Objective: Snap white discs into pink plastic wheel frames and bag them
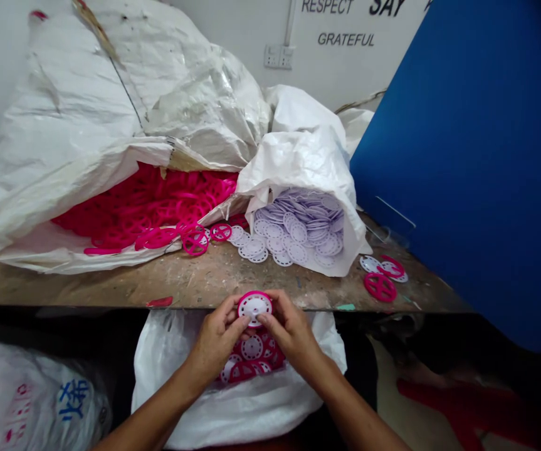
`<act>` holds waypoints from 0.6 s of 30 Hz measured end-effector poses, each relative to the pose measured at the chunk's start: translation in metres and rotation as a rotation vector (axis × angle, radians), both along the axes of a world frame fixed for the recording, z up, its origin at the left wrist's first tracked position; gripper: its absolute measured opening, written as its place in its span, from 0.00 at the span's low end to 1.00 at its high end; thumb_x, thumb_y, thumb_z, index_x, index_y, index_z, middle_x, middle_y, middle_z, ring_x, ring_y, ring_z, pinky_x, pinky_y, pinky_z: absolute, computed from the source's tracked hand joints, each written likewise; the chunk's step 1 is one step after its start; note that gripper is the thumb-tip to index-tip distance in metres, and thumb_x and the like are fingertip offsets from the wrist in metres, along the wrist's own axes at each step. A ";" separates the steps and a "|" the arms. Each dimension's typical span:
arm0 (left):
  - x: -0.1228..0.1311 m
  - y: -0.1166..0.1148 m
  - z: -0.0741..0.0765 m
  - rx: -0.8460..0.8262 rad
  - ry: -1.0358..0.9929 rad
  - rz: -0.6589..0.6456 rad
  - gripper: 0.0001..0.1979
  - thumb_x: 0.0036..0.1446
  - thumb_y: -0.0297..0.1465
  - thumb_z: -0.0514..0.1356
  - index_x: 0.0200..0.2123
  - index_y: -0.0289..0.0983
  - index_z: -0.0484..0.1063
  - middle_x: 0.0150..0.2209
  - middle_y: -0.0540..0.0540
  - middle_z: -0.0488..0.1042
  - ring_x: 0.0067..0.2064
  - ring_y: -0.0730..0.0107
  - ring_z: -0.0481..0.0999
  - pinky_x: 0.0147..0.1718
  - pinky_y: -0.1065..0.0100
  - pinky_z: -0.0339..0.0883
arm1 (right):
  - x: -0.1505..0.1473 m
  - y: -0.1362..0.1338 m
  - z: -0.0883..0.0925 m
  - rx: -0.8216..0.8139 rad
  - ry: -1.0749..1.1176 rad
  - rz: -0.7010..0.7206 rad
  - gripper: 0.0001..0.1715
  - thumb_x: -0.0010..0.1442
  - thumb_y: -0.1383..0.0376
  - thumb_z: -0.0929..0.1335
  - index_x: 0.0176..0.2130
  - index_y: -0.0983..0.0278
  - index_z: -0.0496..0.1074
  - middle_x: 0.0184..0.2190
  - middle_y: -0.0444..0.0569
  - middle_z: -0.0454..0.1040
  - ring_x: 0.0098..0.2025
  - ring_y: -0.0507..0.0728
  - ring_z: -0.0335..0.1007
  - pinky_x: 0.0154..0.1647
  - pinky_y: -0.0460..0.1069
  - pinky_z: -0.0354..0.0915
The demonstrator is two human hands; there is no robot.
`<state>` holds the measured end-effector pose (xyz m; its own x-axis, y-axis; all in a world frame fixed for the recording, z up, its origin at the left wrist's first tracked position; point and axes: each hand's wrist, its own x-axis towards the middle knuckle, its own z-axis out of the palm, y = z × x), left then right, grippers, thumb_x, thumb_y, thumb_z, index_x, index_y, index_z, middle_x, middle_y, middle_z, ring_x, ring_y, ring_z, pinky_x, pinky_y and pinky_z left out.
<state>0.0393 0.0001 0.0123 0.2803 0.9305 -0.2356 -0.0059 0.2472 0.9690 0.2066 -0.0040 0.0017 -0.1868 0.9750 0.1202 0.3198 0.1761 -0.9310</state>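
Note:
Between my two hands is a round plastic wheel [255, 307], a white slotted disc set in a pink rim. My left hand [223, 329] grips its left edge, thumb on the face. On the right edge, my right hand [286, 326] holds it the same way. Just below, an open white sack [171, 369] contains several pink-and-white wheels [251, 346]. Beyond the hands, pink spoked rings [195, 240] spill from a large white sack [110, 81]. Pale lilac discs [297, 230] spill from a smaller white sack [308, 156].
The worn tabletop [195, 285] has its front edge right by my hands. Loose pink rings [380, 287] and white discs lie at its right. A blue panel [477, 156] stands along the right side. Another filled sack [30, 401] sits at lower left.

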 end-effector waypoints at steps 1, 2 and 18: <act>-0.001 -0.001 -0.001 -0.020 0.012 0.004 0.16 0.55 0.36 0.58 0.46 0.37 0.67 0.39 0.44 0.77 0.35 0.65 0.77 0.32 0.69 0.70 | -0.001 -0.001 -0.001 0.020 -0.032 0.002 0.16 0.60 0.65 0.64 0.49 0.62 0.64 0.38 0.48 0.74 0.38 0.54 0.71 0.39 0.48 0.66; -0.002 -0.002 -0.002 -0.035 0.027 -0.004 0.16 0.55 0.36 0.58 0.46 0.37 0.67 0.37 0.44 0.77 0.33 0.66 0.77 0.31 0.69 0.69 | -0.002 -0.001 -0.002 0.032 -0.056 0.016 0.17 0.59 0.66 0.64 0.50 0.62 0.63 0.39 0.48 0.74 0.38 0.54 0.71 0.39 0.48 0.66; -0.105 0.126 0.010 0.616 0.999 0.421 0.17 0.54 0.33 0.59 0.47 0.34 0.67 0.37 0.42 0.74 0.37 0.60 0.73 0.39 0.62 0.64 | 0.086 0.113 -0.007 0.381 -0.936 -0.309 0.22 0.60 0.55 0.63 0.48 0.63 0.72 0.44 0.54 0.76 0.40 0.62 0.73 0.37 0.54 0.66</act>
